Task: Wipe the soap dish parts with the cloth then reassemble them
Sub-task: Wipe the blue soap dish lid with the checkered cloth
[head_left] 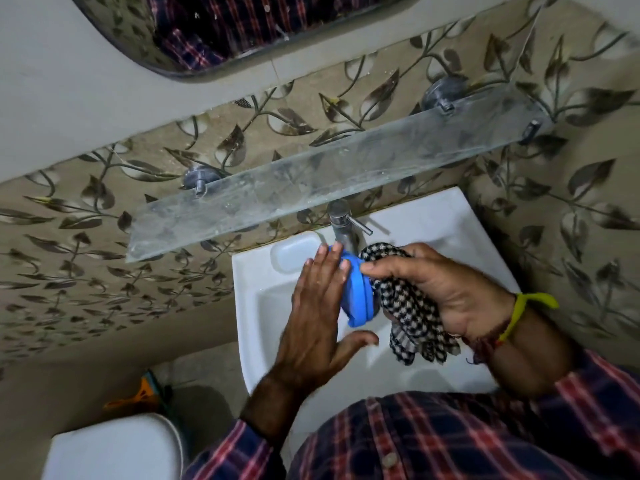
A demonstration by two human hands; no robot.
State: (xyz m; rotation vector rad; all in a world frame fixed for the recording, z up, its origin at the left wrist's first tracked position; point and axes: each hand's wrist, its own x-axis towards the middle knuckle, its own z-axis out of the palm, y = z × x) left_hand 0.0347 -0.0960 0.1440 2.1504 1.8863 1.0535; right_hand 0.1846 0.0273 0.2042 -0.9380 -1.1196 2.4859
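Wiping looks to be in progress, judging by the hands held over the sink [460,220]. The left hand [320,306], fingers straight, presses flat against the blue soap dish [358,299], which is held on edge just in front of the tap [341,223]. The right hand [436,289] grips the checked cloth [408,306] bunched against the dish's other side, thumb on its rim. Whether this is 1 part or 2 joined I cannot tell, so reassembly seems still ahead. A white tray recess [294,254] lies left of the tap.
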